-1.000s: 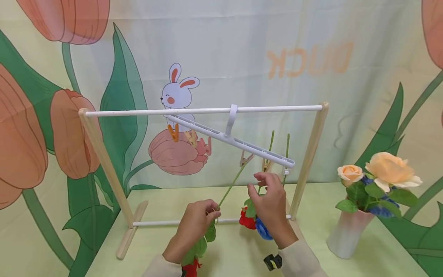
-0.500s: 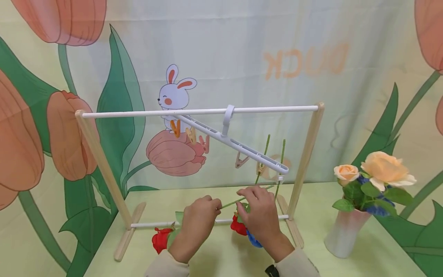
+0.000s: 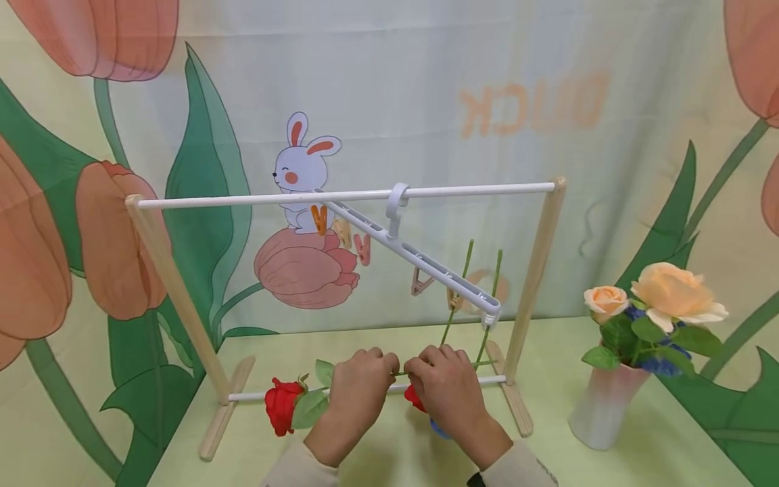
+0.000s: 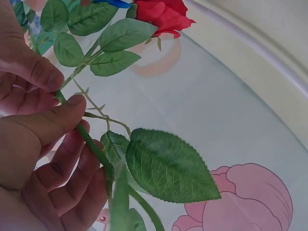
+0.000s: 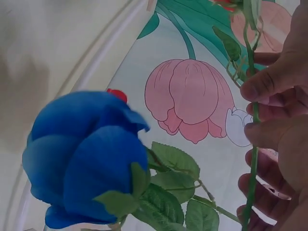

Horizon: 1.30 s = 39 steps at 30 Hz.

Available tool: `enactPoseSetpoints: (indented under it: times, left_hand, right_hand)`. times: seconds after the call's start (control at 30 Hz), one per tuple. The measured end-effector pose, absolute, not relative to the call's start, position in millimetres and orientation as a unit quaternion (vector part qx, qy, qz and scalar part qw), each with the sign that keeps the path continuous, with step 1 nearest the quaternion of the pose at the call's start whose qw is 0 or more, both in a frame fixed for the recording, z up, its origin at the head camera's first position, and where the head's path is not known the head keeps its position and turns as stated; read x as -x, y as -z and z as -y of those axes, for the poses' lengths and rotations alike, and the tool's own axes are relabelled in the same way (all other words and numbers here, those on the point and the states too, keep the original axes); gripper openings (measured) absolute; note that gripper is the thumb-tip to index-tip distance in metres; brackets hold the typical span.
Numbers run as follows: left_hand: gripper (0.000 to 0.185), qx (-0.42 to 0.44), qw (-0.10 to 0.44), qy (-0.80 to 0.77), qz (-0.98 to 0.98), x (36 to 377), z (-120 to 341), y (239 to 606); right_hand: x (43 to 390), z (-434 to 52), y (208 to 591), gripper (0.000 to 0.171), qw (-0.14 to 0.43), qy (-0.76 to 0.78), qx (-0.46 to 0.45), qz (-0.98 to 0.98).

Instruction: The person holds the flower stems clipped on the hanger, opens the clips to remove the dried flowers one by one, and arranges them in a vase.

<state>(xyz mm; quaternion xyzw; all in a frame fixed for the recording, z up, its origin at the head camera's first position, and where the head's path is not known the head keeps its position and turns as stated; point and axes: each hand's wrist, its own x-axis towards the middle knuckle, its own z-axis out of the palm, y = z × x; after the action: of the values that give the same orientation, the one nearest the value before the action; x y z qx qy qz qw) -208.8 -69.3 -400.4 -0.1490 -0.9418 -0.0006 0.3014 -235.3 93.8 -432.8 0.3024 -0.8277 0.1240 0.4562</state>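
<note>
Down low, just in front of the drying rack's (image 3: pixel 535 257) bottom bar, the left hand (image 3: pixel 359 385) and right hand (image 3: pixel 447 389) sit side by side, each pinching the green stem of the red rose (image 3: pixel 281 404), which lies level with its bloom out to the left. The stem's right end is hard to follow past the knuckles. Two more flowers hang from the tilted white hanger (image 3: pixel 420 260) (a blue rose (image 5: pixel 86 159) and a red one), mostly hidden behind the right hand in the head view.

White vase (image 3: pixel 605 416) with peach roses (image 3: pixel 675 292) at right; bunny backdrop (image 3: pixel 301 169).
</note>
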Motion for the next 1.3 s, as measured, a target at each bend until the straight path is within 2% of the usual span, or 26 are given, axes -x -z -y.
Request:
enactPoseSetpoints:
  times: [0.4, 0.77, 1.03, 1.17, 1.3]
  left_hand:
    - [0.017, 0.17, 0.364, -0.015, 0.916, 209, 60, 396]
    - [0.011, 0.189, 0.374, 0.053, 0.906, 197, 52, 385]
    - [0.013, 0.255, 0.39, 0.103, 0.879, 180, 46, 380]
    - [0.01, 0.279, 0.353, 0.136, 0.882, 178, 43, 383]
    - [0.003, 0.255, 0.264, 0.204, 0.908, 187, 41, 385]
  right_hand:
    - [228, -97, 428, 0.023, 0.446, -0.089, -0.277, 0.847]
    - [229, -109, 427, 0.02, 0.471, -0.121, -0.258, 0.835]
    - [232, -119, 420, 0.015, 0.501, -0.147, -0.235, 0.819]
    - [232, -125, 415, 0.016, 0.502, -0.17, -0.218, 0.819]
    - [226, -132, 407, 0.019, 0.488, -0.221, -0.197, 0.821]
